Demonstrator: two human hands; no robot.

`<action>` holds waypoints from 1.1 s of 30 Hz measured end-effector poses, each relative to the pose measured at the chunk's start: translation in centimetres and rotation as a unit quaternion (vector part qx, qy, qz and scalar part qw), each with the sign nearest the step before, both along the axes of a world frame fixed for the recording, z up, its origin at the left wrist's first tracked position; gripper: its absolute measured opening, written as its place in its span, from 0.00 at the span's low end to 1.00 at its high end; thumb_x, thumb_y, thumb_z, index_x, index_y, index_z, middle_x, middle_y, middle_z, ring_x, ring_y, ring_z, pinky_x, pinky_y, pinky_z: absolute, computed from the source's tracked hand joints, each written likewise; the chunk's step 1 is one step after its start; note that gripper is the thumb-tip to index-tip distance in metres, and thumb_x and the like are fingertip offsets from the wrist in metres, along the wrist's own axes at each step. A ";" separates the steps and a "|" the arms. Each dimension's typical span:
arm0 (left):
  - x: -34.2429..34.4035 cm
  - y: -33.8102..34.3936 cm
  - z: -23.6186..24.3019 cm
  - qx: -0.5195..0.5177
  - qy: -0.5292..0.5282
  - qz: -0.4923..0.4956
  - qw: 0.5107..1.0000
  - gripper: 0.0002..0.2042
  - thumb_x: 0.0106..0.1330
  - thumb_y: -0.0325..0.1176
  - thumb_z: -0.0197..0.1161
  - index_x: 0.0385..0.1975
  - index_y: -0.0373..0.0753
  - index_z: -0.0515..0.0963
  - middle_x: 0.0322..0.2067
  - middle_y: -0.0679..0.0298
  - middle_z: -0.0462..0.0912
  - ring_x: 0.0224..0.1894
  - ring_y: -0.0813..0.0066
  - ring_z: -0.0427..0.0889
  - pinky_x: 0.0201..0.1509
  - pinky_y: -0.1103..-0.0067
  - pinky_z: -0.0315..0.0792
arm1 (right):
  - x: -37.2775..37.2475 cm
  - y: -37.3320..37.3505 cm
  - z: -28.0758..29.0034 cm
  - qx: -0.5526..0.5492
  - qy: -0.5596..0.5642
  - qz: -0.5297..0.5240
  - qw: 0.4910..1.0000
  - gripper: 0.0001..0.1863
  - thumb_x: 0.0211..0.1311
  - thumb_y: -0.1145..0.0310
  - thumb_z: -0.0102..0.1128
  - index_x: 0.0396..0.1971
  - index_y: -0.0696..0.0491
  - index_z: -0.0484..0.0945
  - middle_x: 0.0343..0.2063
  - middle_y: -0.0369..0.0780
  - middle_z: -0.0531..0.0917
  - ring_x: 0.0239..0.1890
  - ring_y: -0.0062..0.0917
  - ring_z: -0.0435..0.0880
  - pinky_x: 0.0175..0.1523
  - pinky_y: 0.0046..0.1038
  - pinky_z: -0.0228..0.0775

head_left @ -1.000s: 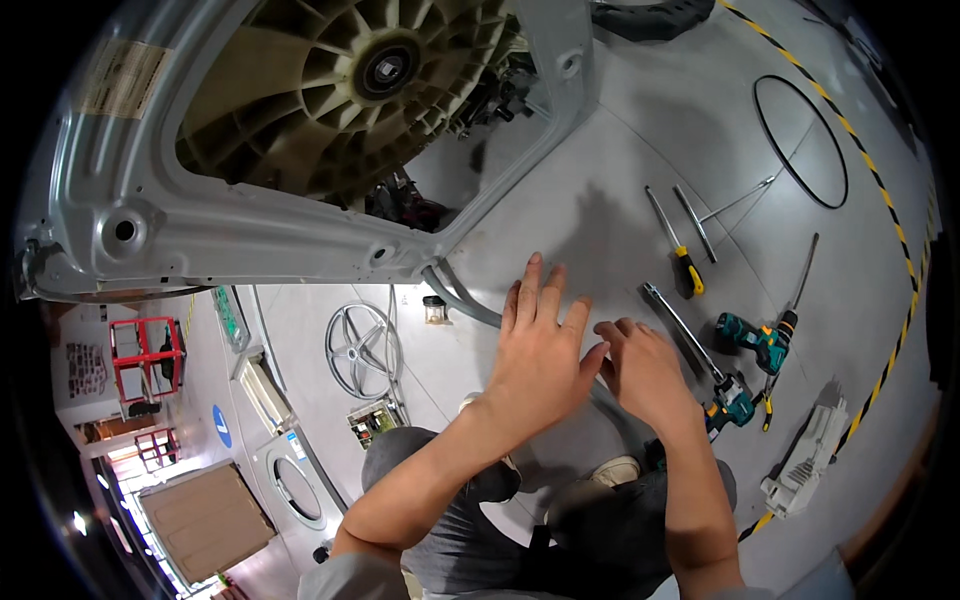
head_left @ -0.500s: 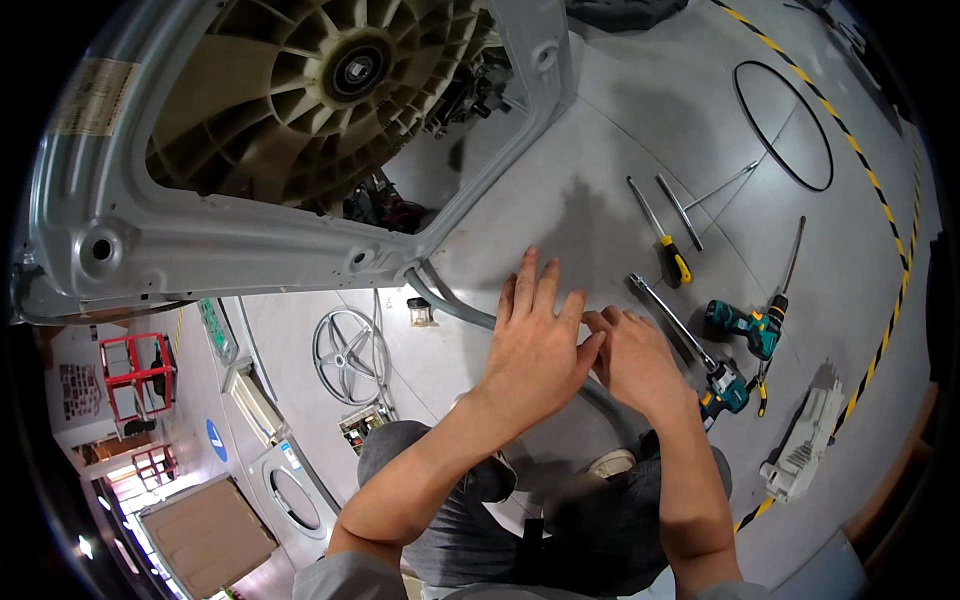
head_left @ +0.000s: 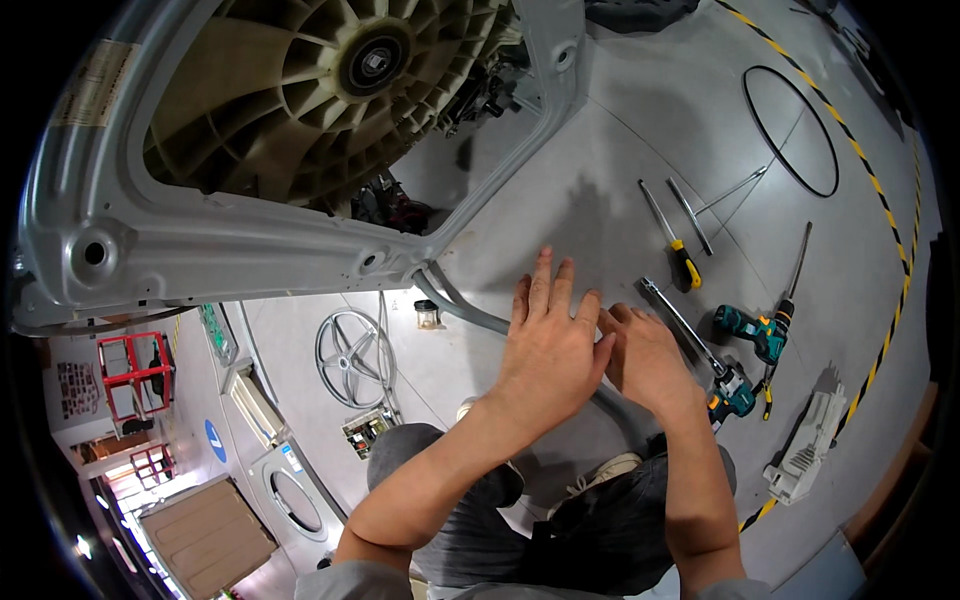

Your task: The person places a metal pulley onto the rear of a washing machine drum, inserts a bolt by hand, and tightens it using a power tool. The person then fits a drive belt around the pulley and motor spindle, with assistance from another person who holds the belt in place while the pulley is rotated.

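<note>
My left hand (head_left: 552,350) is over the grey hose (head_left: 460,312), palm down, fingers extended and slightly apart. My right hand (head_left: 648,355) is just to its right with fingers curled, near the left thumb; what lies under those fingers is hidden. The hose leaves the lower corner of an open metal appliance frame (head_left: 300,240) and passes beneath my hands. Inside the frame shows a large ribbed plastic tub back (head_left: 300,120) with a central hub (head_left: 376,64).
On the floor lie a screwdriver (head_left: 682,260), T-handle wrench (head_left: 700,225), drills (head_left: 762,338) (head_left: 732,398), black belt loop (head_left: 750,110) and white plastic part (head_left: 812,445). Leftward are a spoked pulley (head_left: 350,355), circuit board (head_left: 370,432) and appliance front (head_left: 280,480). Striped tape (head_left: 880,200) runs right.
My hands stay together over the hose with very small shifts; the left fingers remain extended and the right ones curled. The view has moved slightly.
</note>
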State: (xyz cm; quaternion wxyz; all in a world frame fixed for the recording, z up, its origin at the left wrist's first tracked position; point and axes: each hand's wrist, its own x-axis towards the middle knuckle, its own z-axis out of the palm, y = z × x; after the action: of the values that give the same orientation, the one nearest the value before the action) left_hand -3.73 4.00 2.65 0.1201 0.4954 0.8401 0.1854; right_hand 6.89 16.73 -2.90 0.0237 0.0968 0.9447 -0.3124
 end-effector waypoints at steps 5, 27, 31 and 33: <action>-0.2 0.1 -0.2 0.013 -0.006 -0.002 1.000 0.21 0.63 0.36 0.66 0.53 0.32 0.75 0.62 0.34 0.66 0.71 0.31 0.54 0.69 0.46 0.58 | -0.3 -0.2 -0.6 0.003 0.005 0.007 1.000 0.19 0.57 0.67 0.60 0.49 0.57 0.78 0.39 0.47 0.82 0.43 0.42 0.81 0.49 0.40 0.73; -0.1 0.8 -0.7 0.036 -0.015 -0.012 0.999 0.17 0.64 0.36 0.65 0.49 0.32 0.76 0.59 0.32 0.68 0.69 0.29 0.58 0.68 0.47 0.59 | -0.2 0.2 -1.5 -0.041 0.004 -0.011 0.999 0.23 0.60 0.64 0.60 0.53 0.58 0.76 0.43 0.50 0.82 0.45 0.44 0.81 0.51 0.41 0.71; -0.2 0.8 -0.7 0.036 -0.009 -0.005 0.999 0.18 0.65 0.37 0.64 0.49 0.33 0.76 0.60 0.33 0.68 0.70 0.30 0.57 0.69 0.48 0.59 | -0.5 0.2 -1.1 -0.041 0.012 -0.012 0.999 0.22 0.59 0.64 0.61 0.52 0.58 0.76 0.42 0.50 0.82 0.45 0.44 0.80 0.51 0.41 0.71; 0.2 0.9 -0.9 0.038 -0.005 -0.001 0.999 0.18 0.65 0.37 0.64 0.50 0.33 0.76 0.60 0.34 0.68 0.70 0.30 0.57 0.69 0.48 0.59 | -0.4 0.2 -0.9 -0.043 0.012 -0.016 0.999 0.22 0.58 0.64 0.61 0.52 0.58 0.77 0.41 0.49 0.81 0.44 0.44 0.80 0.51 0.41 0.71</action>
State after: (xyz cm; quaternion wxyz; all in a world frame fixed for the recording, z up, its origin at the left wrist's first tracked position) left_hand -3.57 4.90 1.78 0.1059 0.4997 0.8311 0.2201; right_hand 6.50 16.91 -3.82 0.0114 0.1075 0.9287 -0.3546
